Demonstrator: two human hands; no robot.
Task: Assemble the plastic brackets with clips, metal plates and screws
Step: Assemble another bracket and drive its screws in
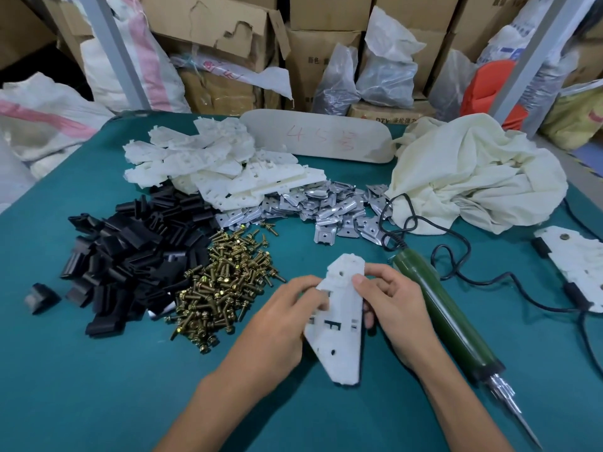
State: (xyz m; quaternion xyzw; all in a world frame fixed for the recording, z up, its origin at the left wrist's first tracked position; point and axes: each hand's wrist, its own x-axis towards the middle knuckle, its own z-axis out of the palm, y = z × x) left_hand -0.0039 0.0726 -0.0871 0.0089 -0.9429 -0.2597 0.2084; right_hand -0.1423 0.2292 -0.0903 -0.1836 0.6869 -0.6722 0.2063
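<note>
Cardboard boxes [326, 8] are crowding the back of the room, and the teal worktop [98, 370] is carrying all my parts. At lower centre I am holding one white plastic bracket [339, 324] tilted up off the mat. My left hand [280, 321] is curling round its left edge and my right hand [391, 308] is pinching its right edge, thumb across the face. I am seeing no plate or screw on it, so I am judging this the start of one piece.

Next I am expecting to reach for a black clip from the pile [130, 256] at left, well apart. Screws [225, 285] are lying just left of my hands, with metal plates [326, 207] above them. The green electric screwdriver [447, 314] is lying just beside my right hand, its cord [456, 256] looping towards a crumpled cloth [473, 171].
</note>
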